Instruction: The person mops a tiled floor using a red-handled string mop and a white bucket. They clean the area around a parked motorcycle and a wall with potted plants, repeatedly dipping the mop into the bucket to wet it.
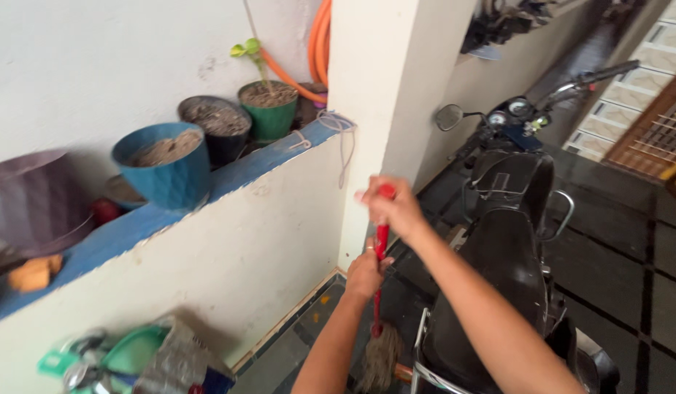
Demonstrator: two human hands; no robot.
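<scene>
The floor (615, 255) is of dark, shiny tiles with thin pale joints, and it lies open on the right side, behind the black scooter (509, 270). On the left a low white wall (228, 270) closes the space, with a blue ledge (133, 226) on top. Between this wall and the scooter there is only a narrow strip of floor, and there the broom (379, 292) stands almost upright, its brown bristles low on the floor near the scooter's metal frame.

The left hand (366, 276) is lower and nearer, its fingers closed around the red stick at the middle. The right hand (389, 206) is higher, fingers wrapped tight on the top end of the stick, so the red tip shows just above them.

At the near left lie some green plastic things (126, 357), blurred. Farther, on the ledge, stand a blue pot (166, 168), a black pot (217, 128) and a green pot (269, 109) with a small plant. A white pillar (382, 95) rises just behind the hands, and an orange hose (317, 51) hangs beside it.
</scene>
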